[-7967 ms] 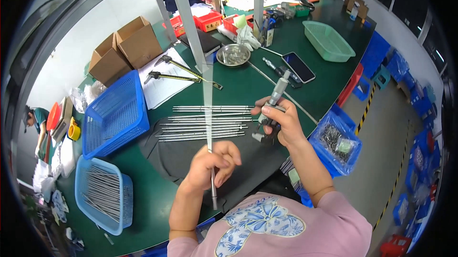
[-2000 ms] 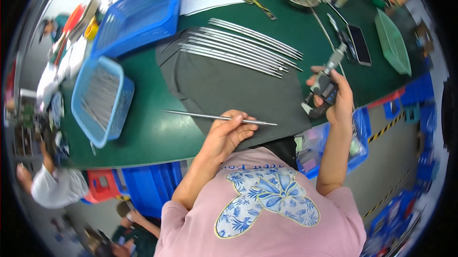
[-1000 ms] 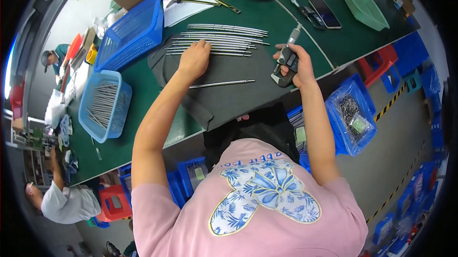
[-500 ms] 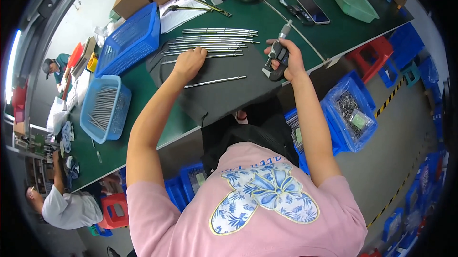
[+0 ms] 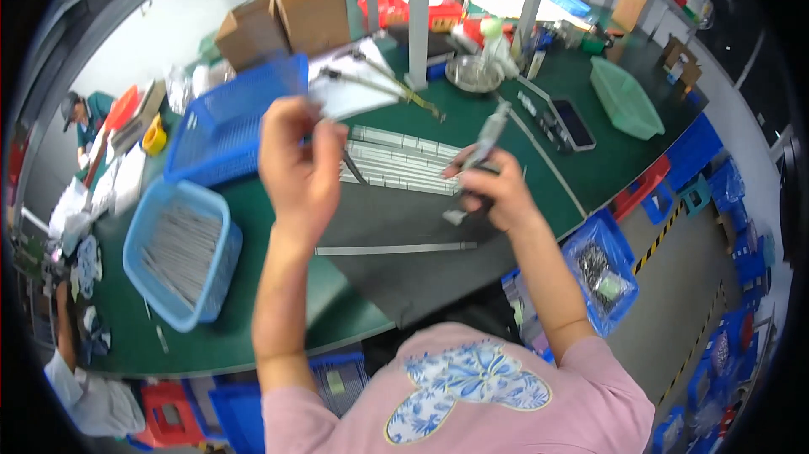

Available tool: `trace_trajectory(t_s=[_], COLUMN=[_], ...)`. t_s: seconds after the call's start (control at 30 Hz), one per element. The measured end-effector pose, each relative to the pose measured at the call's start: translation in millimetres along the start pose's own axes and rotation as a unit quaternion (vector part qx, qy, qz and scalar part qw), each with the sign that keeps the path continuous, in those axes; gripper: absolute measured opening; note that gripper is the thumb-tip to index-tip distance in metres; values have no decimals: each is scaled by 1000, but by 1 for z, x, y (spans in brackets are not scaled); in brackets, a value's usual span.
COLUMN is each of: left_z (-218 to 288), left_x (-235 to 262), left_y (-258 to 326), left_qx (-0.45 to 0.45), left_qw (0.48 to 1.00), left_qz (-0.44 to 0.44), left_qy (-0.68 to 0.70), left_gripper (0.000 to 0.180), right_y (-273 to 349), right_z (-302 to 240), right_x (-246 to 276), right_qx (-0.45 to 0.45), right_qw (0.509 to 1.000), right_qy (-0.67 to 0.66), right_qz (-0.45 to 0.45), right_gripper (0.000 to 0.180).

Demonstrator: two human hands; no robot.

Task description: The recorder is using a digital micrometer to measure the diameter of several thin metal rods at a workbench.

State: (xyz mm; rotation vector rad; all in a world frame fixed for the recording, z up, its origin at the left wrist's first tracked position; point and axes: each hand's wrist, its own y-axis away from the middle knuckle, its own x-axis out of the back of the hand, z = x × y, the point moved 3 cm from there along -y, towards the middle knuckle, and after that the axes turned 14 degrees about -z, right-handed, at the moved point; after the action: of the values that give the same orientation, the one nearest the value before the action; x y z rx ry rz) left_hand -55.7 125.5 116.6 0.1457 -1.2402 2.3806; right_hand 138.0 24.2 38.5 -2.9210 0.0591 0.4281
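Note:
My left hand [image 5: 299, 167] is raised above the dark mat [image 5: 404, 285] with its fingers pinched on a thin metal rod [image 5: 354, 169], of which only a short, blurred stretch shows beside the palm. My right hand [image 5: 493, 197] grips a grey pen-shaped power tool [image 5: 484, 140], tip pointing up and away. A row of several long metal rods [image 5: 404, 166] lies on the mat between and beyond both hands. One single rod [image 5: 396, 248] lies crosswise on the mat nearer to me.
A light blue basket of rods [image 5: 181, 252] and a darker blue basket [image 5: 227, 125] stand at the left. Cardboard boxes [image 5: 282, 20], a metal bowl [image 5: 472, 73], a green tray [image 5: 624, 100], a white post [image 5: 419, 16]. A blue bin of small parts [image 5: 598, 277] hangs at the right. Other people at the left edge [image 5: 80, 112].
My left hand has lifted off the row of rods and now hangs raised, pinching one. The right hand keeps the tool. The view has tilted up toward the table's far side.

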Motion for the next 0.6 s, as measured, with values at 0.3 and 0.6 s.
trace_trajectory(t_s=[0.3,0.6], left_z=[-8,-28], left_x=[13,6], left_y=[12,2], left_qx=[94,60], left_qw=[913,900], left_qz=[242,296], left_qy=[314,314], left_gripper=[18,16], right_y=[-37,-63], right_z=[3,-25], right_x=[-48,-29], right_qx=[5,46], right_qw=[996,996], right_qy=[-64,-7], right_qz=[-68,-70], right_gripper=[25,22])
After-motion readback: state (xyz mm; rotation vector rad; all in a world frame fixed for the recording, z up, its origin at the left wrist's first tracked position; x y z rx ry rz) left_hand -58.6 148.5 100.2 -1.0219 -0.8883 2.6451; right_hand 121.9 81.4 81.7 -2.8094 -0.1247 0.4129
